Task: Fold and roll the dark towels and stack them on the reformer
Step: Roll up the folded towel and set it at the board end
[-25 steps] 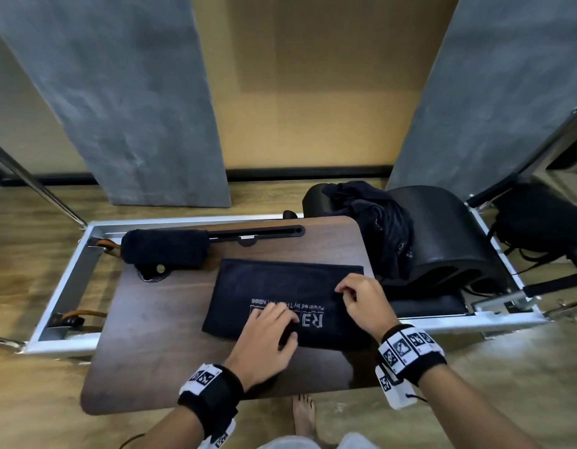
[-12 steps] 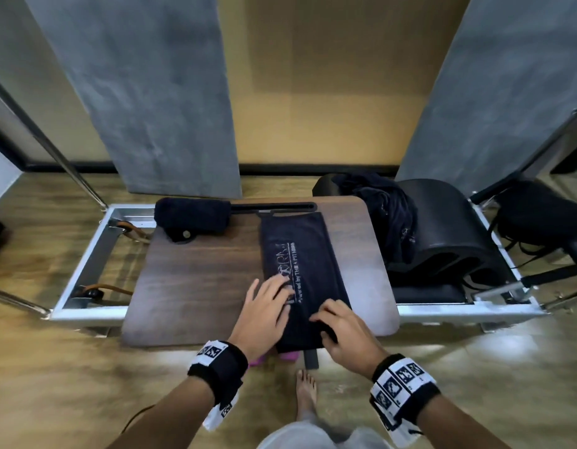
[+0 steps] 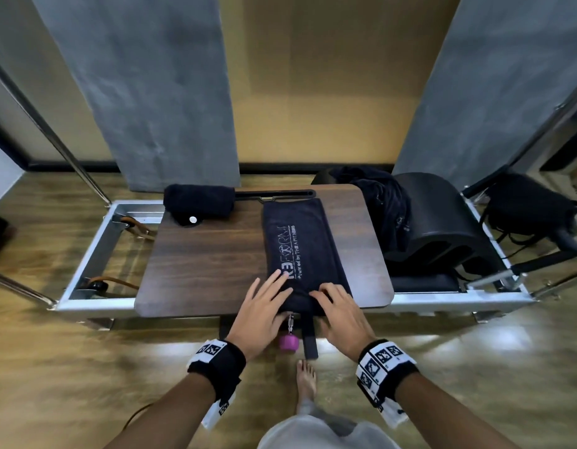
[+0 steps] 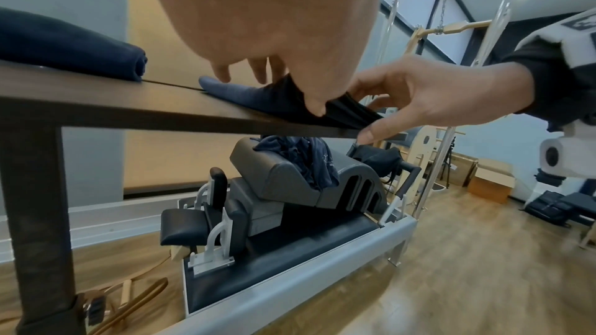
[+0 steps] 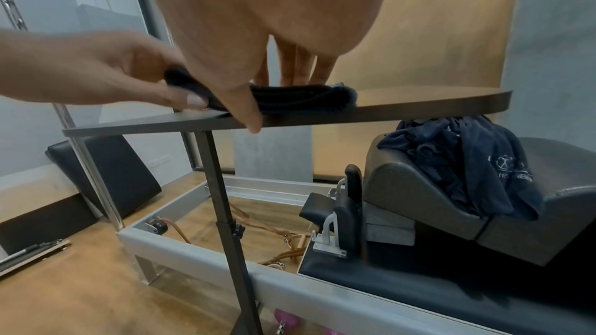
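Turned lengthwise since earlier: towel (image 3: 301, 251) on table (image 3: 199, 264). Left hand (image 3: 264, 306) and right hand (image 3: 337, 307) pinch its near end, ready to roll.

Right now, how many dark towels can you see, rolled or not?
3 separate spots: a rolled towel at the table's far left, a folded towel flat under both hands, and a crumpled heap on the black arc barrel to the right, which may hide several.
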{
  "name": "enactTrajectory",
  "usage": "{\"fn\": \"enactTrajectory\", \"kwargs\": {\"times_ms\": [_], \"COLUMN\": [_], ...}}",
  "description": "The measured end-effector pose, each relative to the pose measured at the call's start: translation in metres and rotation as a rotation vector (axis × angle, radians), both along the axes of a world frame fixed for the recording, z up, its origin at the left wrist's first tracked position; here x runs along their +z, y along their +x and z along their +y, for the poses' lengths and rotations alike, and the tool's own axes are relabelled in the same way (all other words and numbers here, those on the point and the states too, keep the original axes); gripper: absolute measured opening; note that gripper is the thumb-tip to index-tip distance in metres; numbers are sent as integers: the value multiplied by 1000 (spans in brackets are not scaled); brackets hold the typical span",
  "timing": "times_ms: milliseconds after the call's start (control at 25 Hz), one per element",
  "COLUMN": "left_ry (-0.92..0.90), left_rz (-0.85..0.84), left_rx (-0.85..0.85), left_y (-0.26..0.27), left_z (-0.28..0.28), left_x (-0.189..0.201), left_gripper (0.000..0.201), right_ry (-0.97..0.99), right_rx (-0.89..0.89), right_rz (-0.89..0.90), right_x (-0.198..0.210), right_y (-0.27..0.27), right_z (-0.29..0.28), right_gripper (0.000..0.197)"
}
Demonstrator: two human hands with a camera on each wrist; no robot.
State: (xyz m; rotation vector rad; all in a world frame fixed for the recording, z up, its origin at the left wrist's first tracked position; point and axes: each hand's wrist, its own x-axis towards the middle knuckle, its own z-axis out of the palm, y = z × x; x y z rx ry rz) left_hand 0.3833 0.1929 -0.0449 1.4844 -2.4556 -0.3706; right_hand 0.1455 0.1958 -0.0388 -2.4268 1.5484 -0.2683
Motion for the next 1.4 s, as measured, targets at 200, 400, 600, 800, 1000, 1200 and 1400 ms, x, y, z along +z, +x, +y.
{"fn": "enactTrajectory", "kwargs": {"times_ms": [200, 400, 600, 800, 1000, 1200, 1400], "left_ry": [-126, -193, -116, 63, 172, 312, 437], "left_rz": [-11, -78, -27, 315, 280, 238, 247], "left_rx": [-3, 166, 124, 274, 347, 445, 493], "left_y": [-5, 7, 15, 22, 21, 17, 22], "left_z": [3, -3, -7, -14, -33, -49, -65], "left_x": [9, 13, 12, 16, 17, 21, 28], "left_gripper": [29, 30, 36, 13, 12, 11, 27], "right_ry": [-69, -169, -104, 44, 41, -210, -221], "right_rx": [-41, -32, -58, -106, -176, -88, 95], "right_rz": [-78, 24, -47, -215, -159, 14, 67], "right_x": [3, -5, -3, 9, 7, 14, 9], "right_y": [3, 6, 2, -6, -3, 8, 19], "right_z": [1, -1, -9, -28, -36, -34, -25], "right_gripper": [38, 39, 53, 26, 10, 48, 22]}}
